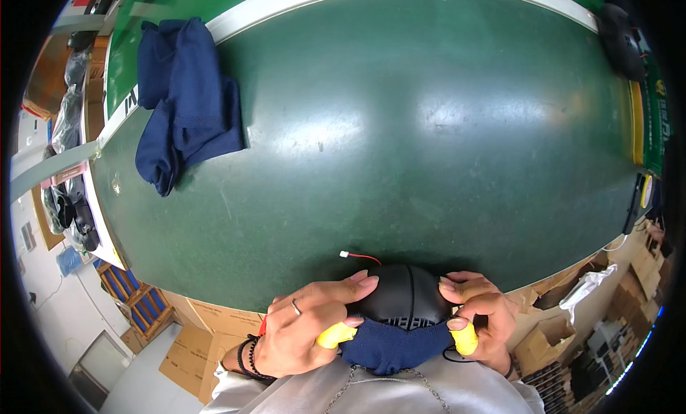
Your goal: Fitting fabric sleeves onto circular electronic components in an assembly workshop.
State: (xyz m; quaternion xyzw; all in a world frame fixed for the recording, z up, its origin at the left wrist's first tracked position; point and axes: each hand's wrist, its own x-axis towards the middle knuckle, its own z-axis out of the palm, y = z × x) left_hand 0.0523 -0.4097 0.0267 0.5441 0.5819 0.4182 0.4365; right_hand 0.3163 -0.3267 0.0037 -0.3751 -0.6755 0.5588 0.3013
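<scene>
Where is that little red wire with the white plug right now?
In the head view, the red wire lies on the green table, near its front edge, just beyond the black rounded object held between the left hand and right hand.

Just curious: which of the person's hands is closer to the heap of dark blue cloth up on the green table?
Left. The left hand sits below the blue cloth, on its side; the right hand is farther across.

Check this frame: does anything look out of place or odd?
Mostly tidy. A loose red wire with a white plug trails from the black rounded part onto the green table, unconnected; a navy cloth lies crumpled far left.
</scene>
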